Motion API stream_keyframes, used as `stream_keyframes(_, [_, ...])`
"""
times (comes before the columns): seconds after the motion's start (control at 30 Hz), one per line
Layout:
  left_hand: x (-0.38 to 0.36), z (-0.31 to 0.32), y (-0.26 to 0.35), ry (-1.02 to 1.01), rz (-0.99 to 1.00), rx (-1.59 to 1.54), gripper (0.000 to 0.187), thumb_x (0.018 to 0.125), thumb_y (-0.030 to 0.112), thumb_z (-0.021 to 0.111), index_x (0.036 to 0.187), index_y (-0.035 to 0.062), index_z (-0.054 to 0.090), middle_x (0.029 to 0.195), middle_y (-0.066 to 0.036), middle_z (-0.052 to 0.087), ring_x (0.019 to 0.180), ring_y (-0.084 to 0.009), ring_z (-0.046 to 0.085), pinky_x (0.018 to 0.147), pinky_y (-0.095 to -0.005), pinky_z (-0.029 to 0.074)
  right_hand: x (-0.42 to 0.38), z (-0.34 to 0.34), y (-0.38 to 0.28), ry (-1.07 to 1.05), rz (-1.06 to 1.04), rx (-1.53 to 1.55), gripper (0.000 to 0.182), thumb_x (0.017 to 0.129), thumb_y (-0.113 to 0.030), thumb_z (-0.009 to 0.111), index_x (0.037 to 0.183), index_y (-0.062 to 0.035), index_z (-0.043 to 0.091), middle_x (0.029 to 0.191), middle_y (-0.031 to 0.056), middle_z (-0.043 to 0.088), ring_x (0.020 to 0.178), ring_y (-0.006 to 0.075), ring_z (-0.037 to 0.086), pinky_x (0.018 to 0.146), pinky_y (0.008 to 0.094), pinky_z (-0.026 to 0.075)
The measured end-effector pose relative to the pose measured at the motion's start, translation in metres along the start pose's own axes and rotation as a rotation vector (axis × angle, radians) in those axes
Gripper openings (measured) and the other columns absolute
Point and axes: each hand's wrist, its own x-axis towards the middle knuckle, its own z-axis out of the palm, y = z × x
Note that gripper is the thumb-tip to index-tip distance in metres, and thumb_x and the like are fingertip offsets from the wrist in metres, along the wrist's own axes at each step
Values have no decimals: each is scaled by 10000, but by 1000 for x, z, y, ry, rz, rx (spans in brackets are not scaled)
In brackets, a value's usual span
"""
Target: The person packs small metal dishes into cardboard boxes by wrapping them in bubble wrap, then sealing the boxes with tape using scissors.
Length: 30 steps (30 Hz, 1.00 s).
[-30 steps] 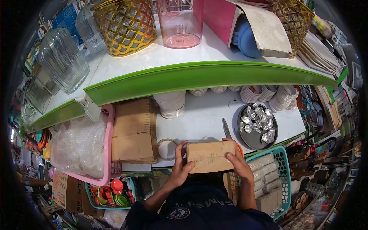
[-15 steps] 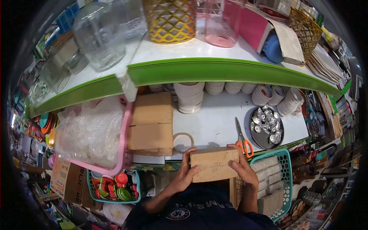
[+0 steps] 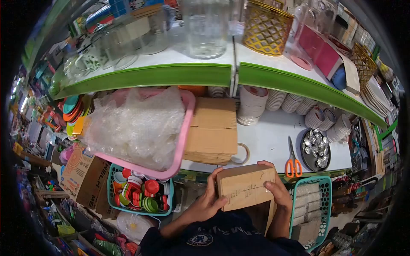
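At the lower middle of the frame, just below the edge of the white shelf (image 3: 273,134), you held a small cardboard box (image 3: 247,190) before your dark shirt (image 3: 209,230). Your left hand (image 3: 212,198) pinched its left end, the thumb on the face turned towards you. Your right hand (image 3: 278,188) pinched the other end in the same way, thumb on that face and fingers over the top edge. The box was tilted, its right end a little higher, and dark marks ran across its front.

Near your right hand, above it in the frame, lay scissors (image 3: 293,165) with orange handles, blades pointing up. Right of them, a dark round pan (image 3: 309,164) held crumpled silvery pieces (image 3: 315,145). Above the box lay a tape roll (image 3: 247,149), beside a stack of brown cardboard (image 3: 213,128). Left of centre, a pink basket (image 3: 190,123) held clear plastic wrap (image 3: 136,128). Below your right hand, at the lower right, stood a teal basket (image 3: 327,200) with wrapped bundles (image 3: 306,202) inside.
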Motion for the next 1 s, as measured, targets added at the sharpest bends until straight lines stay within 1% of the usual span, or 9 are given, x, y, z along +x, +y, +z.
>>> stream_keyframes(0.17, [-25,-34,45,46,18,219,792,913,190,507,1510,-29,36,1523,-190,223,1412,-266,235,1145,-365,179,22,35,-5,-24,-38,238,725,802,-342,598,1407,-48,329,1263,132,463,1204,241,436,1044,366,321])
stream_keyframes(0.23, [-27,-52,65,171,-2,385,665,824,50,534,1457,11,334,1467,-190,352,1382,-291,325,1101,-367,288,34,47,-3,-28,-65,213,727,800,-345,594,1408,-48,329,1273,130,456,1221,242,422,1056,363,303])
stream_keyframes(0.33, [-17,-90,64,281,106,563,548,825,35,543,1369,55,483,1451,-213,369,1370,-335,345,1095,-405,308,51,62,-7,-18,-106,125,735,799,-362,583,1413,-51,325,1320,124,418,1280,239,365,1098,352,236])
stream_keyframes(0.4, [-3,-116,66,372,149,1077,455,871,109,580,1322,72,535,1468,-251,336,1377,-396,311,1110,-452,291,59,76,-14,-12,-108,113,736,797,-367,586,1413,-51,335,1325,125,403,1286,242,356,1102,354,231])
stream_keyframes(0.57, [25,-162,43,355,98,1392,492,914,310,600,1343,81,523,1491,-302,264,1407,-451,210,1137,-490,233,74,84,0,54,-112,79,739,780,-388,603,1408,-67,379,1325,133,356,1309,256,316,1119,366,208])
stream_keyframes(0.63, [30,-172,36,319,125,1528,520,930,419,546,1274,30,575,1406,-290,408,1389,-433,272,1123,-536,234,78,87,2,67,-102,126,751,762,-409,617,1405,-84,402,1309,140,347,1320,268,297,1127,376,196])
stream_keyframes(0.77, [32,-183,46,252,21,1498,555,941,434,525,1275,-8,562,1370,-251,474,1380,-409,314,1122,-531,242,81,90,9,94,-93,143,759,756,-417,623,1407,-97,401,1307,143,353,1320,271,297,1129,378,189])
stream_keyframes(0.87, [30,-190,60,322,102,1317,510,950,376,534,1240,-43,572,1325,-226,526,1296,-417,431,1090,-503,313,81,91,12,115,-130,132,749,767,-411,615,1406,-84,401,1321,144,350,1317,275,307,1129,383,197])
stream_keyframes(1.0, [26,-202,76,533,372,865,374,941,149,557,1260,-45,561,1265,-219,560,1123,-348,576,903,-368,483,80,94,14,139,-169,157,735,781,-399,603,1404,-66,400,1353,147,342,1322,279,311,1128,388,203])
